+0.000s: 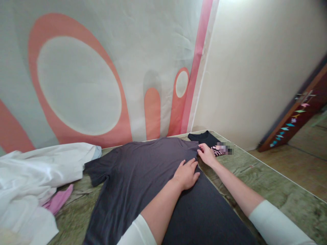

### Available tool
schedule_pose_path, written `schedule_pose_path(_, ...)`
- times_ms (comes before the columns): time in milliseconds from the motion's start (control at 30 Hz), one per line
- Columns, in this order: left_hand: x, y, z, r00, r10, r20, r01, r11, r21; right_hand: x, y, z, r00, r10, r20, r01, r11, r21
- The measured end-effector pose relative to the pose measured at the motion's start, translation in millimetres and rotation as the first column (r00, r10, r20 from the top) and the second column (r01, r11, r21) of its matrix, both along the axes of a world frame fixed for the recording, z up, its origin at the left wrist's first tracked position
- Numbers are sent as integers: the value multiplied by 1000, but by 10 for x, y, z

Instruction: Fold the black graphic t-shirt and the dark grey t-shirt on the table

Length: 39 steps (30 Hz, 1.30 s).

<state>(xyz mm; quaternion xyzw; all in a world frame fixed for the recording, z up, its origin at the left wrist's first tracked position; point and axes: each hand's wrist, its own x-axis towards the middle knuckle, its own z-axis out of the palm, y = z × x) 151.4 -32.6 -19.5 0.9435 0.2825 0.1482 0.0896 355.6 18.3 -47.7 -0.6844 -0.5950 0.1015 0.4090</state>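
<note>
A dark grey t-shirt (138, 177) lies spread flat on a greenish mat-covered surface (268, 183). My left hand (186, 174) rests flat on the shirt near its right shoulder, fingers stretched out and together. My right hand (207, 154) pinches the shirt's edge at the right sleeve or shoulder, fingers closed on the fabric. Just beyond my right hand lies a folded black garment (205, 137) with a pink and white print.
A heap of white cloth (38, 173) with a pink piece (58, 200) sits at the left. A wall hanging with orange shapes (102, 75) backs the surface. A wooden door (298, 115) with paper decorations and wooden floor (293, 170) lie to the right.
</note>
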Motion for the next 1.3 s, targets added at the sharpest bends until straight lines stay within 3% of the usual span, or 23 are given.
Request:
schedule_pose_path(233, 7, 38, -22, 999, 54, 3, -54, 998, 27, -39, -65, 23, 986, 36, 164, -40, 999, 22)
schedule_pose_path(333, 8, 48, -53, 999, 49, -1, -49, 998, 40, 3, -103, 88, 976, -11, 217, 15, 1000, -14)
schedule_pose_path(433, 0, 51, -54, 999, 37, -7, -37, 998, 44, 40, -143, 153, 974, -45, 221, 83, 983, -164)
schedule_pose_path(567, -7, 48, -32, 999, 33, -14, -32, 998, 45, -4, -160, 160, 989, 41, 144, 12, 938, -346)
schedule_pose_path(900, 8, 51, -50, 999, 37, -27, -36, 998, 45, -201, -127, 156, 985, 18, 172, 29, 963, -268)
schedule_pose_path(1300, 8, 51, -57, 998, 27, -49, -26, 999, 35, -185, -99, 45, 995, 4, 96, 17, 974, -225)
